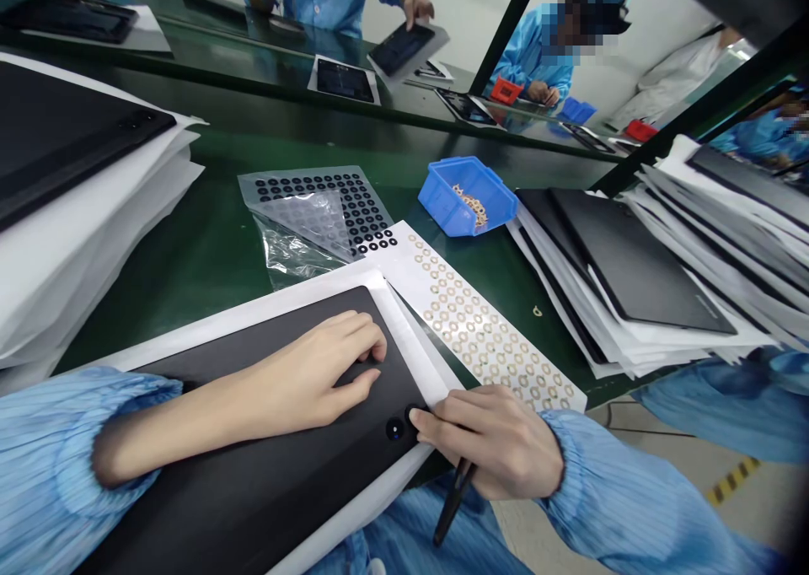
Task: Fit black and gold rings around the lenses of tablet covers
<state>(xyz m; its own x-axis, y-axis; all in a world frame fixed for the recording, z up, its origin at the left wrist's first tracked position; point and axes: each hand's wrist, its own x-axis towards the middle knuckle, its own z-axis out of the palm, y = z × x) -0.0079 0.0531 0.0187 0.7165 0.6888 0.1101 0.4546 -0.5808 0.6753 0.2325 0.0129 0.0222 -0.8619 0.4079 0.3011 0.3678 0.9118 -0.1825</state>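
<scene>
My left hand [316, 371] lies flat on a black laptop lid [253, 465], which sits in a white paper wrap, and it holds nothing. My right hand [493, 440] grips a slim black pen-like tool [453, 503] at the lid's corner, with its fingertips at a round black pad [413, 415]. A second round pad [395, 429] sits just beside it on the lid. Past the corner lies a white sheet of beige ring stickers [474, 322], and a clear backing sheet of black round pads [316, 212] lies beyond it.
A blue plastic bin [468, 196] holding beige rings stands on the green bench mat [215, 238]. Stacks of black lids interleaved with white paper [632, 263] lie on both sides. Beyond a glass divider, co-workers in blue smocks handle similar panels.
</scene>
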